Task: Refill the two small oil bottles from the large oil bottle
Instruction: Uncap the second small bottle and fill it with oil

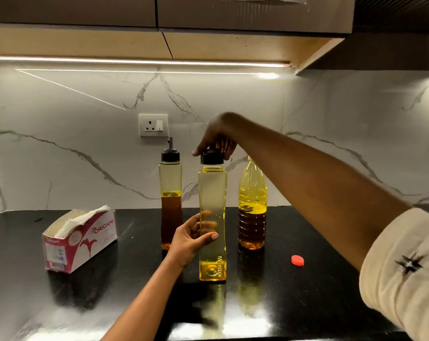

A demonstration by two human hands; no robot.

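The near small oil bottle (212, 225) stands upright on the bench (307, 291), just left of the uncapped large oil bottle (252, 207). Left hand (191, 238) wraps its waist, fingers curled on. Right hand (217, 139) sits directly above, fingers pinching the black cap (211, 156). Probably unscrewing it!
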